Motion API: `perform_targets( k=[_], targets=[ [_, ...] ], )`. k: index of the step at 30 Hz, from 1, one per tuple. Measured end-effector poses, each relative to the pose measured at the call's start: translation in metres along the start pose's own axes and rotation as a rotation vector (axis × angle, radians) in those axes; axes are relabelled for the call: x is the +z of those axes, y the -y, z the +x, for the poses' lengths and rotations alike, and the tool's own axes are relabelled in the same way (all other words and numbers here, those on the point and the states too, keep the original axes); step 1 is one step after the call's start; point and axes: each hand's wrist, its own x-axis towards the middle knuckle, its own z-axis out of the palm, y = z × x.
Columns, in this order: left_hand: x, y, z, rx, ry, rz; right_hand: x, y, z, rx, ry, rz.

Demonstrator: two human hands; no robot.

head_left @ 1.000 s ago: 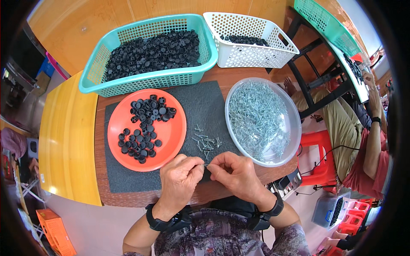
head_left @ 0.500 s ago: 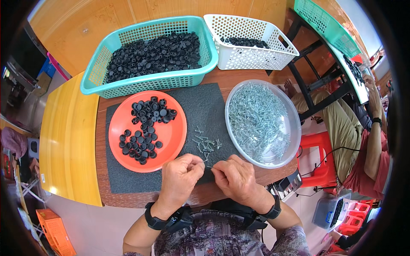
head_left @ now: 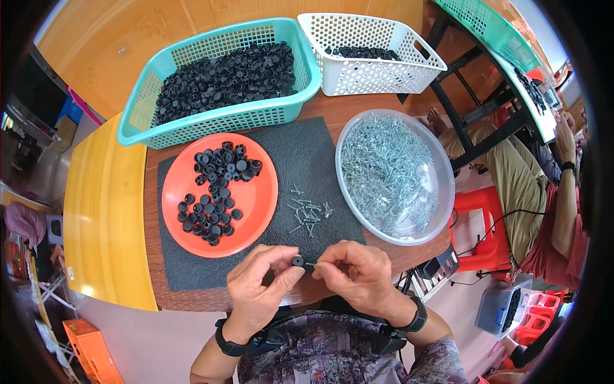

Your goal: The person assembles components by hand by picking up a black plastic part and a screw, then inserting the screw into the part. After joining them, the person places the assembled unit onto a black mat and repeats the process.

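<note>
Between the thumb and forefinger of my left hand (head_left: 261,279) is a small round black cap (head_left: 297,261), its holed face turned to the right. My right hand (head_left: 355,272) pinches a screw (head_left: 309,264), which points left at the cap's hole; whether its tip touches cannot be made out. Both hands are above the near edge of the dark foam mat (head_left: 291,144). Just beyond them lies a loose group of silvery screws (head_left: 311,212). To the left, an orange-red plate (head_left: 259,203) carries many black caps (head_left: 214,214). A clear round tub (head_left: 441,192) full of screws (head_left: 384,169) stands at the right.
Along the table's back stand a green basket (head_left: 214,116) heaped with black caps and a white basket (head_left: 377,78) holding some more. A yellow board (head_left: 109,217) adjoins the left side. At right are a red stool (head_left: 483,224) and another seated person (head_left: 505,173).
My hands have drawn slightly apart and my left hand has turned, so the black cap and the screw now show between them. The whole view has shifted a little.
</note>
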Motion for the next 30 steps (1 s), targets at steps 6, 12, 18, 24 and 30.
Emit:
perform_targets(
  k=[6, 12, 18, 24, 30],
  targets=[
    [0.0, -0.011, 0.003, 0.184, 0.017, 0.205, 0.001, 0.008, -0.002, 0.117, 0.021, 0.123],
    [0.001, -0.009, 0.002, 0.333, 0.015, 0.328, 0.005, 0.006, -0.003, 0.081, 0.032, 0.09],
    [0.002, -0.007, 0.004, 0.459, 0.034, 0.418, -0.001, 0.015, -0.001, 0.165, 0.077, 0.058],
    [0.003, -0.007, 0.004, 0.524, 0.066, 0.476, 0.002, 0.015, -0.002, 0.121, 0.048, 0.002],
    [0.001, -0.008, 0.0, 0.291, 0.056, 0.308, 0.008, 0.014, -0.004, 0.112, 0.002, 0.054]
  ],
)
